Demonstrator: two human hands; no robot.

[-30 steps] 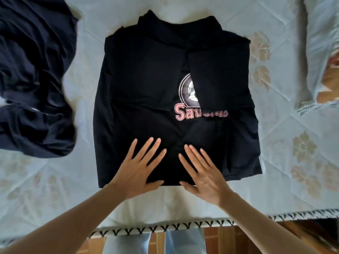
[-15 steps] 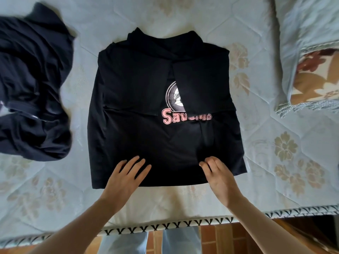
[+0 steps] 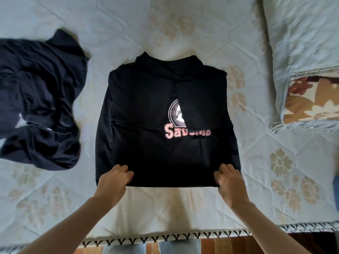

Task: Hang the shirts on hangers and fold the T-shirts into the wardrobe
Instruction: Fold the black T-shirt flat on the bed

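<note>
A black T-shirt (image 3: 152,147), sleeves folded in over its pink print, lies flat mid-frame on the bed (image 3: 183,24). The left hand (image 3: 114,182) pinches its lower left hem; the right hand (image 3: 229,182) pinches its lower right hem. A crumpled dark garment (image 3: 40,99) lies at left, a pillow (image 3: 302,43) at upper right.

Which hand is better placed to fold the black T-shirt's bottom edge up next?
Neither alone. The left hand and right hand each grip a corner of the hem of the black T-shirt, evenly apart, so both would likely lift together.
</note>
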